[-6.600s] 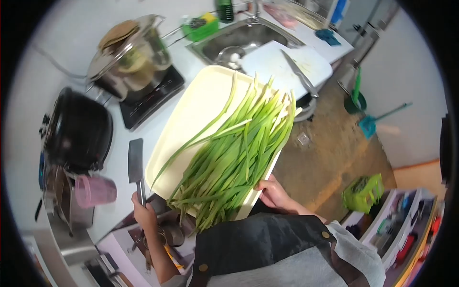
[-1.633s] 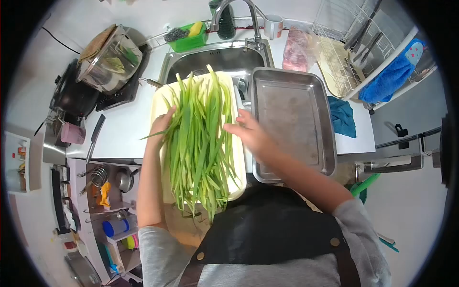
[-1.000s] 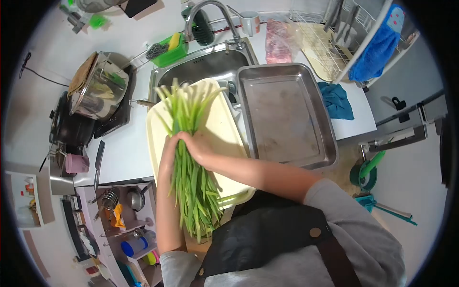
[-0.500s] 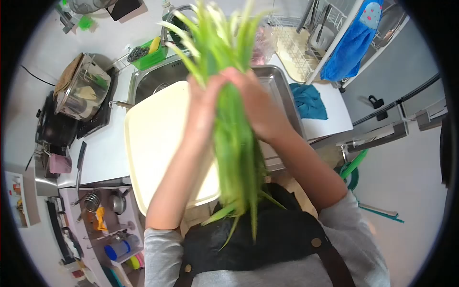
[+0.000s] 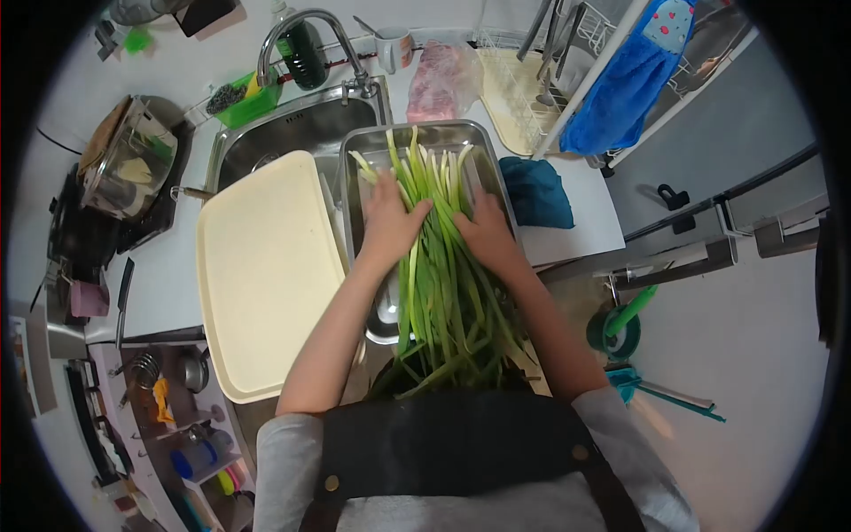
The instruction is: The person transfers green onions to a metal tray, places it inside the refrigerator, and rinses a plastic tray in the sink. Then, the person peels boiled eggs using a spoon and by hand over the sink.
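Note:
A bunch of spring onions (image 5: 439, 257) lies in a steel tray (image 5: 353, 142), pale ends toward the tap. Its long green leaves hang over the tray's near edge toward the apron. My left hand (image 5: 394, 220) clasps the bunch from the left, thumb across the stalks. From the right, my right hand (image 5: 487, 232) holds it too, thumb resting on the stalks; some of its fingertips are hard to see. Left of the steel tray, a cream plastic board (image 5: 266, 275) with a raised rim lies partly over the sink.
The sink (image 5: 332, 124) and tap (image 5: 310, 18) are behind the cream board. Bagged pink contents (image 5: 436, 80) and a mug (image 5: 393, 49) stand at the back. A teal cloth (image 5: 536, 191) lies to the right. A knife (image 5: 125, 297) is on the left counter.
The spring onions came down from a raised position close to the camera into the steel tray, both hands moving with them. The view shifted, and the tap and mug now show.

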Available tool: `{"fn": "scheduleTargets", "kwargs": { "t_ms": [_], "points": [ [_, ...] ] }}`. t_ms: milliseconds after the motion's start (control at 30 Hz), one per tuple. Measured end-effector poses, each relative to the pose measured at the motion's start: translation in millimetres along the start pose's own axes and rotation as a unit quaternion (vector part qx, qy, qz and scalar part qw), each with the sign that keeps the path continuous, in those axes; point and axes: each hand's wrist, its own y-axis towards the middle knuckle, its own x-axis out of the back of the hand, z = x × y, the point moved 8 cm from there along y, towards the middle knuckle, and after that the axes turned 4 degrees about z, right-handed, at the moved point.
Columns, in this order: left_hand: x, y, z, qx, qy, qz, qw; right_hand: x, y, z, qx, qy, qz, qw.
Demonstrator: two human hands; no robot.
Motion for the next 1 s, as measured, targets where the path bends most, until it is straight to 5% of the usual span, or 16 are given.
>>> {"fn": "scheduleTargets", "kwargs": {
  "t_ms": [100,200,267,333,400,500,600,700,800,833,933,1000],
  "points": [
    [-19,8,7,-0.054,-0.01,0.004,0.998,-10,2,2,0.008,0.015,0.093,0.995],
    [50,-38,-28,-0.085,-0.034,-0.002,0.996,63,-31,28,0.101,-0.13,-0.119,0.979],
    [81,-79,-33,-0.069,0.024,0.056,0.996,93,-56,-8,0.031,-0.083,-0.145,0.985],
    [71,-121,-25,-0.064,0.098,0.142,0.983,77,-84,-81,-0.222,0.071,0.056,0.971],
    [55,-153,-23,-0.068,0.157,0.149,0.974,46,-114,-90,-0.249,0.288,0.13,0.915],
    [28,-167,-9,-0.111,0.21,0.114,0.965,10,-145,-84,-0.347,0.441,0.102,0.822],
    [24,-176,-13,-0.159,0.218,0.069,0.96,15,-132,-95,-0.068,0.259,0.08,0.96],
    [33,-182,-27,-0.214,0.214,0.044,0.952,14,-136,-108,-0.337,0.461,0.093,0.815],
    [52,-195,-41,-0.308,0.191,0.004,0.932,50,-127,-63,-0.207,0.512,0.079,0.83],
    [64,-197,-47,-0.325,0.182,-0.001,0.928,74,-127,-23,-0.186,0.435,0.073,0.878],
    [114,-189,-55,-0.31,0.178,-0.046,0.933,99,-127,25,-0.2,0.595,0.039,0.778],
    [145,-188,-56,-0.399,0.183,-0.175,0.882,121,-99,50,0.016,0.464,0.086,0.882]
  ]
}}
